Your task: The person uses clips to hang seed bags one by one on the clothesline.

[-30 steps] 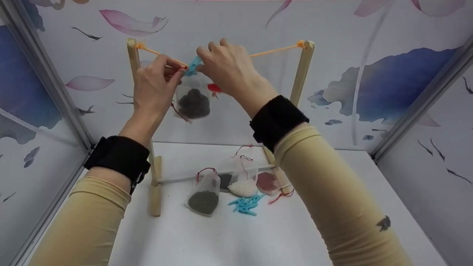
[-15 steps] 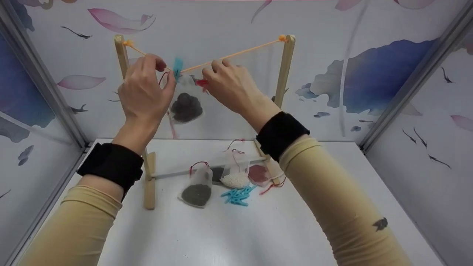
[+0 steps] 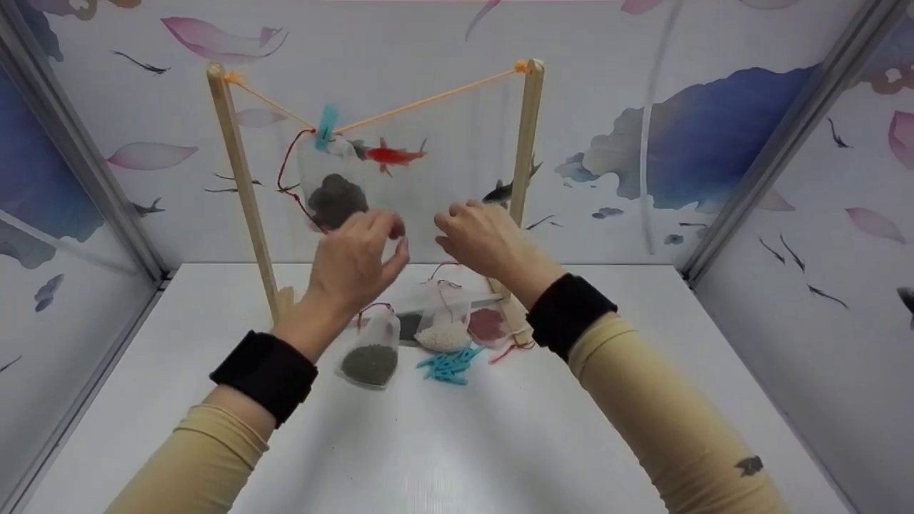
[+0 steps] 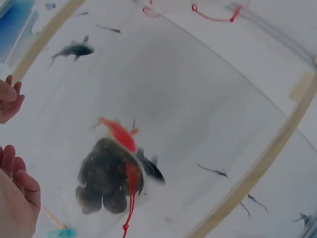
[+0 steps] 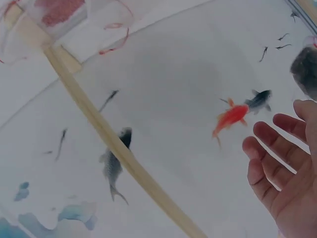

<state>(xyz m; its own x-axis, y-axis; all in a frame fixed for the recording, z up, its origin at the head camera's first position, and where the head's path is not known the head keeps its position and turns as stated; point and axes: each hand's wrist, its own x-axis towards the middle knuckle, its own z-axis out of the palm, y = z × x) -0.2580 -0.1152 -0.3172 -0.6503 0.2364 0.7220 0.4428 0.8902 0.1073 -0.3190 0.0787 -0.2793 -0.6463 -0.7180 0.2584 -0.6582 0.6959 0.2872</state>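
Note:
A sheer drawstring bag of dark round lumps [image 3: 337,200] hangs from the orange cord [image 3: 428,98], held by a blue clothespin [image 3: 326,127]. Its red drawstring [image 3: 286,171] dangles at the left. My left hand [image 3: 353,260] is in front of the bag's lower edge, its fingers loosely bent and holding nothing. To the right, my right hand [image 3: 493,239] is in the air, apart from the cord and the bag. The right wrist view shows that hand [image 5: 287,168] with relaxed fingers and nothing in them. In the left wrist view the bag's dark contents [image 4: 104,178] show well.
Two wooden posts [image 3: 527,135] carry the cord. On the white table [image 3: 457,442] lie a bag of dark green grains [image 3: 370,364], a bag of white grains [image 3: 444,332], a reddish bag [image 3: 488,326], a dark bag [image 3: 410,326] and a pile of blue clothespins [image 3: 448,365].
Both hands have let go and come down from the cord. The bag now hangs by the clothespin alone, and its red drawstring has dropped from the left hand.

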